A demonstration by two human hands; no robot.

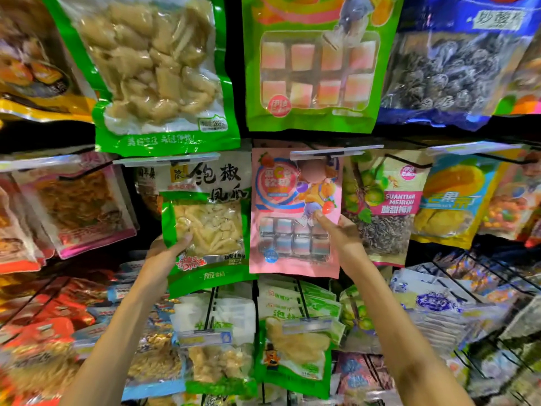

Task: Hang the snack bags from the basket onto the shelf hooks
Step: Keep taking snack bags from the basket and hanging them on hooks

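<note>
A green and white bag of pickled chicken feet (pixel 209 224) is held up against the middle shelf row; my left hand (pixel 167 253) grips its lower left edge, thumb on the front. Beside it a pink candy bag (pixel 292 212) hangs below a hook with a clear price tag strip (pixel 333 152). My right hand (pixel 336 232) pinches the pink bag's right edge, thumb on its front. Whether the green bag's top is on its hook (pixel 167 161) is hidden. No basket is in view.
Snack bags hang in rows all around: a large green bag (pixel 158 68) and a green candy bag (pixel 316 63) above, a plum bag (pixel 383 206) to the right, a pink bag (pixel 79 206) to the left. Black wire hooks (pixel 456 276) jut out at lower right.
</note>
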